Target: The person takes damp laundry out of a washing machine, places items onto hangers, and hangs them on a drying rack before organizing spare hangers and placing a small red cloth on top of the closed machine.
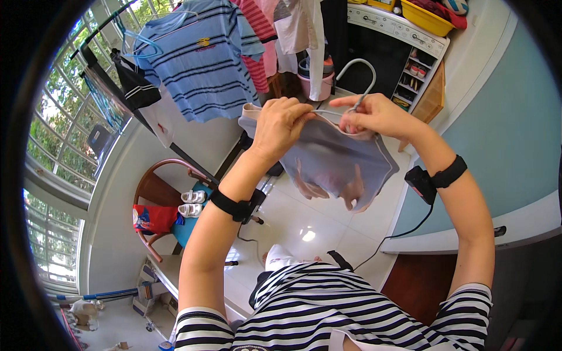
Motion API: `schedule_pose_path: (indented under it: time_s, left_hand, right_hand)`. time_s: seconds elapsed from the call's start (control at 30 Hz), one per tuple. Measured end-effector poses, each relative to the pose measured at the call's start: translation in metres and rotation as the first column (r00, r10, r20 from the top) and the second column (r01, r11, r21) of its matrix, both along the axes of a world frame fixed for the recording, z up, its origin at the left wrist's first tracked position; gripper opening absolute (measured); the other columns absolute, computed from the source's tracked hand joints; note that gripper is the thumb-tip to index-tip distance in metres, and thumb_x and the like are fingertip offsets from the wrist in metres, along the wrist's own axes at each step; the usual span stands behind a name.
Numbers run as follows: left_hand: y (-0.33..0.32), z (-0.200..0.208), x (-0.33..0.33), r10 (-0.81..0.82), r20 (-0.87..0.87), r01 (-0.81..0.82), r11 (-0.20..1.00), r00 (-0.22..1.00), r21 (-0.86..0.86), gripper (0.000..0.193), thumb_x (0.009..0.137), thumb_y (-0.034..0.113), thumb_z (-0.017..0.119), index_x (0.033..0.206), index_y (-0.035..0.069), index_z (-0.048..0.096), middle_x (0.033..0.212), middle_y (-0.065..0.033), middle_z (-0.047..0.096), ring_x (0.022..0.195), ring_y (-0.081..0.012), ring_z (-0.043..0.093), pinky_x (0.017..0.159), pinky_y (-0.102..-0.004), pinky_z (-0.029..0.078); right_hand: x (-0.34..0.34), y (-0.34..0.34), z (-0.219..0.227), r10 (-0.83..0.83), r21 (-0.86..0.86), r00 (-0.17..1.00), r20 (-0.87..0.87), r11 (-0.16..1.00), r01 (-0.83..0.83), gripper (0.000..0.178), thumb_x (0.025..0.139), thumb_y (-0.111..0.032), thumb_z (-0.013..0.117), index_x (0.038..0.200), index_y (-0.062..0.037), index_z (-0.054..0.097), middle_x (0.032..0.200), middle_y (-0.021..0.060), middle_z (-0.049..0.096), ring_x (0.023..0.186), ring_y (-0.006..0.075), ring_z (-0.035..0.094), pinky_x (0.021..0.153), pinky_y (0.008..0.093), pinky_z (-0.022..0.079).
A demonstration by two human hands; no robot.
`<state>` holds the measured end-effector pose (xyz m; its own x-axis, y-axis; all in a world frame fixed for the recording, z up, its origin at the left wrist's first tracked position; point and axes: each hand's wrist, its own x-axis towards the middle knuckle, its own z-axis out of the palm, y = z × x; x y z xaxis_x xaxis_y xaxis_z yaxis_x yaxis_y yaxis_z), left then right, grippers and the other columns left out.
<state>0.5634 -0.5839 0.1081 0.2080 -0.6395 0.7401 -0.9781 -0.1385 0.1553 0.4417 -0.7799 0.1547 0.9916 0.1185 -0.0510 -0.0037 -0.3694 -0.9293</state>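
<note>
1. In the head view, the grey garment (339, 155) hangs in front of you between your hands, its pale pink edge uppermost and the grey wire hanger (369, 73) at that edge.
2. Your left hand (280, 127) has its grip pressed together, thumb and fingertips pinching the garment's edge beside the hanger wire.
3. Your right hand (377, 117) has its index finger stretched out; its thumb and other fingers appear closed around the hanger near the hook's base, against the garment's edge.
4. You seem to be fitting that edge along the wire. Hold the hanger steady with your right hand and draw the edge outward with your left, little by little.
5. Even out both sides about the hook; pulling only one could tilt the hanger or stretch the thin-looking cloth.
6. Count one garment and one wire hanger in your hands.
7. Left of the garment, count one wooden chair (157, 186) bearing two white shoes (192, 203).
8. Beyond the garment to its left, count one blue striped T-shirt (202, 64); directly beyond it, one pink bucket (328, 86); beyond it to the right, one yellow basket (430, 17).
</note>
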Motion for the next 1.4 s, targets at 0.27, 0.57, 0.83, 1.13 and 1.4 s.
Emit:
schedule_pose_path:
  time_s: [0.27,0.57,0.83,1.13,1.4]
  left_hand:
    - [-0.046,0.009,0.032,-0.01,0.001,0.01,0.996,1.0,-0.087,0.009,0.076,0.015,0.063,0.081,0.006,0.063,0.069,-0.0068,0.054,0.07,-0.0249,0.052,0.066,-0.034,0.038]
    - [-0.126,0.026,0.099,-0.124,-0.044,0.114,0.976,0.991,-0.183,0.011,0.079,0.015,0.061,0.079,0.004,0.061,0.068,-0.0073,0.052,0.068,-0.025,0.051,0.067,-0.0334,0.037]
    - [-0.209,0.05,0.173,-0.23,-0.172,0.184,0.951,0.958,-0.247,0.015,0.081,0.018,0.06,0.081,0.002,0.061,0.065,-0.0085,0.048,0.067,-0.0247,0.049,0.064,-0.0329,0.037]
    - [-0.28,0.074,0.252,-0.112,-0.23,0.024,0.935,0.967,-0.353,0.015,0.08,0.018,0.063,0.083,0.003,0.064,0.072,-0.0081,0.055,0.072,-0.0232,0.051,0.069,-0.0328,0.04]
    - [-0.322,0.073,0.329,0.066,-0.338,-0.247,0.811,0.939,-0.53,0.044,0.082,0.023,0.062,0.119,0.003,0.05,0.126,-0.0152,0.045,0.118,-0.029,0.04,0.099,-0.0356,0.031]
  right_hand:
    - [-0.04,-0.082,-0.026,-0.173,-0.203,0.982,0.08,0.961,0.186,0.042,0.088,-0.023,0.055,0.119,0.0047,0.05,0.106,0.0077,0.059,0.095,0.0125,0.054,0.084,0.0262,0.043]
    - [-0.045,-0.135,-0.033,-0.33,-0.333,0.922,0.201,0.863,0.381,0.029,0.086,-0.014,0.055,0.11,0.0018,0.056,0.093,0.0103,0.062,0.081,0.0168,0.057,0.072,0.0287,0.045]
    - [0.011,-0.183,0.011,-0.157,-0.558,0.797,0.583,0.636,0.533,0.019,0.081,-0.011,0.059,0.096,0.0015,0.056,0.076,0.0166,0.058,0.065,0.0332,0.055,0.058,0.0343,0.044]
    - [0.107,-0.244,0.029,-0.287,-0.313,0.705,0.648,0.744,0.591,0.013,0.085,-0.009,0.052,0.093,0.0013,0.056,0.062,0.009,0.05,0.053,0.0164,0.048,0.051,0.0273,0.039]
    - [0.199,-0.291,0.055,-0.314,-0.16,0.724,0.614,0.849,0.504,0.016,0.088,-0.011,0.049,0.092,0.0023,0.058,0.062,-0.0007,0.048,0.055,0.0046,0.038,0.05,0.0208,0.033]
